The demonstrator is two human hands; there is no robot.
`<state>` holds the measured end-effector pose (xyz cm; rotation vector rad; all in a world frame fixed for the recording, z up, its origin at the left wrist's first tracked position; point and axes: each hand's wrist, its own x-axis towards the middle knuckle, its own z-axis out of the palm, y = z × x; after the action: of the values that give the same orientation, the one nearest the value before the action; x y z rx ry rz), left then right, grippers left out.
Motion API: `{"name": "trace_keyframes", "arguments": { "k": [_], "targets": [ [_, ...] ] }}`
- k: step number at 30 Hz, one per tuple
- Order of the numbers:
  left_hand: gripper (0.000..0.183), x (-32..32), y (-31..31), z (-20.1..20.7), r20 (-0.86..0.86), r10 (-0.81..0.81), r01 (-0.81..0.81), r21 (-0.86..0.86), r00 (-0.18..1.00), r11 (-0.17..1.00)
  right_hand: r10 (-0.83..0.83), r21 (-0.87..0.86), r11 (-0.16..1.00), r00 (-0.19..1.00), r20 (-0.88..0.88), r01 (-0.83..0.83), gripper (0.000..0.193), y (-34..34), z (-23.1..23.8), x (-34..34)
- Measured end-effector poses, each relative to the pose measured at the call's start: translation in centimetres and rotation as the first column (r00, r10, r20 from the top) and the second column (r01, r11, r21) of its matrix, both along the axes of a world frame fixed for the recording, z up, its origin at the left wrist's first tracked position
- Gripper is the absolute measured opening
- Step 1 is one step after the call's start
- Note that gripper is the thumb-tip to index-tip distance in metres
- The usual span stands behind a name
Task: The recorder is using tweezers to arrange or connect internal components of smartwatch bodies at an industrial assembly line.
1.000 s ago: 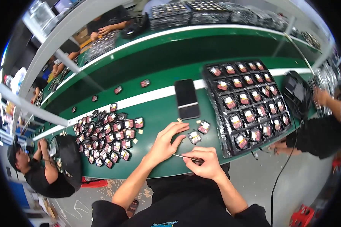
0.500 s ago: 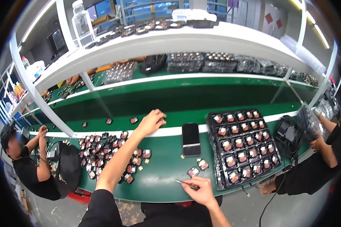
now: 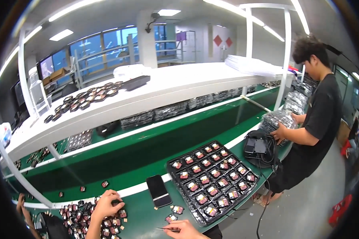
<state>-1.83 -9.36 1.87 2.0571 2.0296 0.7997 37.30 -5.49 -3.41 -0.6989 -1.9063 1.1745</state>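
My left hand (image 3: 107, 205) is at the upper right of a pile of small black-and-red parts (image 3: 77, 217), its fingers curled together; whatever they may hold is hidden. In my right hand (image 3: 183, 230), low in the picture, is a pair of thin metal tweezers (image 3: 163, 228) pointing left over the green table. Two loose parts with pale labels, one nearer (image 3: 171, 218) and one farther (image 3: 178, 209), lie just beyond the tweezers. To their right, a black compartment tray (image 3: 189, 201) holds rows of similar parts.
A dark phone (image 3: 158, 192) lies left of the tray. Beyond runs a green belt (image 3: 127, 163) under a white shelf (image 3: 179, 83). A black device with cables (image 3: 259, 146) sits to the tray's right. A co-worker (image 3: 321, 107) at far right handles clear-wrapped trays (image 3: 278, 121).
The view has swung right and up, showing more of the co-worker and shelf top. My left hand has come back from over the belt to the pile. My right hand still holds the tweezers.
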Motion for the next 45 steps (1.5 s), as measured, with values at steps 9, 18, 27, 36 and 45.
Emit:
{"name": "trace_keyframes", "arguments": {
  "k": [9, 18, 27, 36, 45],
  "targets": [
    [0.036, -7.8, 6.4, -3.4, -0.116, 0.284, -0.276, 0.081, 0.952, 0.958, -0.031, 0.09, 0.995, 0.999, 0.008, 0.03, 0.017, 0.3, -0.1, -0.2],
    [0.025, -2.9, 5.1, -2.2, 0.167, 0.121, -0.145, 0.135, 0.978, 0.98, -0.086, 0.22, 0.971, 0.994, -0.065, 0.098, 0.016, 0.2, 0.1, -0.7],
    [0.027, 14.6, -0.5, -1.3, 0.054, -0.313, 0.305, 0.122, 0.948, 0.945, -0.039, 0.091, 0.995, 0.993, -0.108, 0.049, 0.016, 0.4, 1.0, 0.0],
    [0.035, 14.5, -1.4, -0.9, -0.065, -0.249, 0.255, 0.105, 0.966, 0.961, -0.006, -0.078, 0.997, 0.996, -0.091, -0.001, 0.017, 0.5, 0.3, -0.2],
    [0.044, 14.7, -0.9, -1.6, -0.069, -0.242, 0.25, 0.135, 0.968, 0.959, 0.0, -0.184, 0.983, 0.993, -0.117, -0.022, 0.016, 1.3, 0.6, 0.2]
  ]
}}
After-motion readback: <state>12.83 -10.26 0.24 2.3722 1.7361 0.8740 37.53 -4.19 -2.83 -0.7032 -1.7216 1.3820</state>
